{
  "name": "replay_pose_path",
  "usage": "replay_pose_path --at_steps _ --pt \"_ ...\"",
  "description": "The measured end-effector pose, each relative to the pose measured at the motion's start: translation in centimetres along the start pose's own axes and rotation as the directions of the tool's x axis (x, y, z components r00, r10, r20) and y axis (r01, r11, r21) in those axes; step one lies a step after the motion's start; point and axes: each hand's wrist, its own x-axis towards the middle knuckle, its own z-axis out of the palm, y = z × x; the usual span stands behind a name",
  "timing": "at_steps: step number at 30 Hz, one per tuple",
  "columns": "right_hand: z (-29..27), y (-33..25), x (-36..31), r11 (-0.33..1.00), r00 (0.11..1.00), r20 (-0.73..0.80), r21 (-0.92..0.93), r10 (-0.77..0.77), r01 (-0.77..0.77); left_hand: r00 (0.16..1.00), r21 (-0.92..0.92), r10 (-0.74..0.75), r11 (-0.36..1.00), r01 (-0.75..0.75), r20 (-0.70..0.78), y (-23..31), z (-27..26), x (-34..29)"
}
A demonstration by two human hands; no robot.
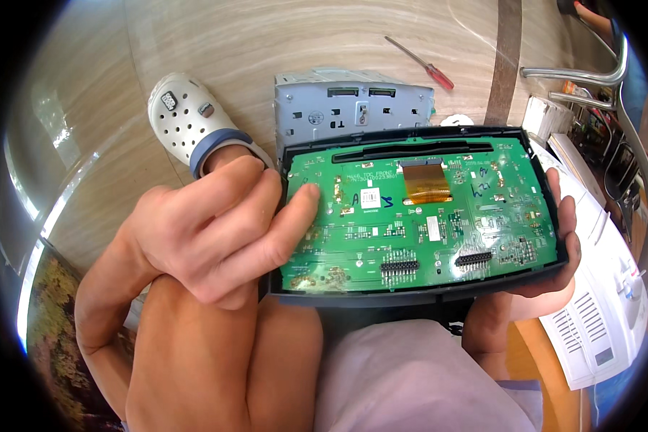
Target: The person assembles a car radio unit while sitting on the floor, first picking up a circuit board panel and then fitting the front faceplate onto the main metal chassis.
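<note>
A black front panel (419,297) of a car stereo lies tilted toward me, its back side up, with a green circuit board (338,241) fitted inside. An orange-brown ribbon cable (426,183) and two black pin headers are on the board. My right hand (565,237) grips the panel's right edge, fingers curled round from beneath. Over the left edge, my left hand (212,223) is closed, one finger reaching onto the board's upper left. Whatever its pinched fingertips hold, if anything, is hidden. Just behind the panel stands a grey metal stereo chassis (320,111).
A screwdriver with a red handle (439,76) lies on the tiled floor (230,43) beyond the chassis. My foot in a white clog (183,119) is at the left. To the right are a white slotted plastic casing (590,324) and chrome chair legs (576,74).
</note>
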Motion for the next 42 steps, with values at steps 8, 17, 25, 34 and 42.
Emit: replay_pose_path --at_steps 8,17,25,34,42 --pt "1.3 1.4 1.6 0.898 0.986 0.140 -0.418 -0.089 0.140 0.981 -0.451 -0.187 0.872 0.189 0.050 -1.4 -0.5 -0.4" --pt "3.6 5.4 3.2 0.903 0.915 0.128 -0.262 0.383 -0.342 0.445 -0.521 -0.739 0.149 0.840 0.506 -0.2 0.2 -1.0" --pt "5.8 6.4 4.4 0.807 0.831 0.028 -0.262 0.555 -0.530 0.301 -0.391 -0.732 0.051 0.919 0.611 -0.1 0.9 -1.2" --pt "6.0 7.0 4.2 0.832 0.870 -0.051 -0.269 0.491 -0.485 0.309 -0.198 -0.729 0.237 0.951 0.611 -0.6 0.2 0.7" --pt "6.1 7.0 4.1 0.791 0.846 -0.070 -0.322 0.528 -0.520 0.415 -0.216 -0.704 0.358 0.908 0.576 -0.7 0.4 1.1"
